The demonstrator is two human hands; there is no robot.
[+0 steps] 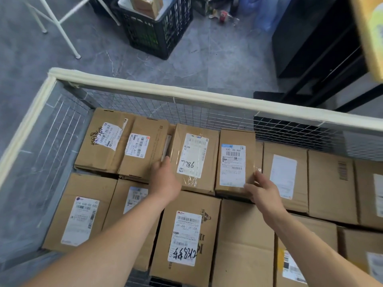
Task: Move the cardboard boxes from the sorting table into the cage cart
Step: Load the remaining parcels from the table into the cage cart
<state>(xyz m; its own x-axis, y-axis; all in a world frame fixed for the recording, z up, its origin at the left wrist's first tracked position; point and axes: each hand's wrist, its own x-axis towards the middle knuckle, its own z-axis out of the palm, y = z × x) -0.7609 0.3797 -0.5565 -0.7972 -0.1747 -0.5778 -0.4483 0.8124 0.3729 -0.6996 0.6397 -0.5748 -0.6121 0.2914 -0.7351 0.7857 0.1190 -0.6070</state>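
Note:
I look down into the wire cage cart (pixel 186 96), its floor covered with several labelled cardboard boxes. Two boxes stand side by side in the back row: one marked "7786" (pixel 194 154) and a narrower one with a blue-topped label (pixel 234 160). My left hand (pixel 163 179) lies against the left near side of the "7786" box, fingers curled round its edge. My right hand (pixel 261 189) grips the near right corner of the narrower box. Both boxes rest on the layer in the cart.
The cart's padded cream rim runs along the far and left sides. On the grey floor beyond it stands a black plastic crate (pixel 153 27) holding parcels, beside white metal legs (pixel 60 23). A black cabinet (pixel 315 38) sits at the right.

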